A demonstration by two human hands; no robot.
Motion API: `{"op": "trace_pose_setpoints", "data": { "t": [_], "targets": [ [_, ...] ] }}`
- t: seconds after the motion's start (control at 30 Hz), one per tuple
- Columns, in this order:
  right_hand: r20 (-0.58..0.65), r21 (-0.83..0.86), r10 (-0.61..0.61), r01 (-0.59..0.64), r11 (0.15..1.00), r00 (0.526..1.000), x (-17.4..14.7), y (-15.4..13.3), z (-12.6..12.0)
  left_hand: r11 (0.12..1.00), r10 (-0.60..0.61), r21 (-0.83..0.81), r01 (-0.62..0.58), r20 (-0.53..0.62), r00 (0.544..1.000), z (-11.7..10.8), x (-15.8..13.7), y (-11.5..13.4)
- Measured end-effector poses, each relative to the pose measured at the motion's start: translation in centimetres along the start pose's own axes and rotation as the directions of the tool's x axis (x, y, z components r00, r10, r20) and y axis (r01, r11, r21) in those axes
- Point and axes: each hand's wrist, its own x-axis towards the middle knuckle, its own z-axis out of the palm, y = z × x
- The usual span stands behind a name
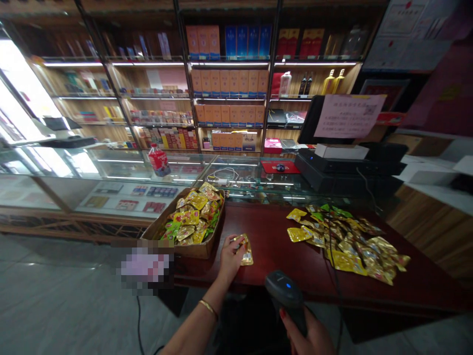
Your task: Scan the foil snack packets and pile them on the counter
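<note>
My left hand (232, 254) has its fingers closed on a gold foil snack packet (247, 255) at the middle of the dark red table (266, 222). A black barcode scanner (283, 288) with a lit blue spot is gripped by my right hand (305, 330) at the table's near edge. Left of my left hand, a cardboard box (203, 250) holds many yellow, gold and green snack packets (188, 217). More such packets lie in a loose pile (347, 241) on the right of the table.
Behind the table runs a glass display counter (185, 172), with a red-labelled bottle (158, 160) on it. A monitor (312, 121) with a paper sign stands at the back right, near a mouse (281, 167). A black cable (334, 266) crosses the table. Shelves of boxed goods (231, 81) line the wall.
</note>
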Motion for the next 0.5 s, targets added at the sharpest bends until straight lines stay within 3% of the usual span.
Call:
{"op": "trace_pose_setpoints", "data": {
  "t": [0.33, 0.5],
  "targets": [
    [0.053, 0.009, 0.024, -0.025, 1.0, 0.998, 0.4, -0.8, 0.6, 1.0, -0.006, -0.021, 0.006, -0.01, 1.0, 0.1, -0.2, 1.2],
    [-0.003, -0.033, -0.019, 0.019, 0.999, 1.0, 0.5, -0.8, 0.7, 1.0, 0.014, -0.022, -0.015, -0.044, 0.999, -0.1, -0.1, 1.1]
  ]
}}
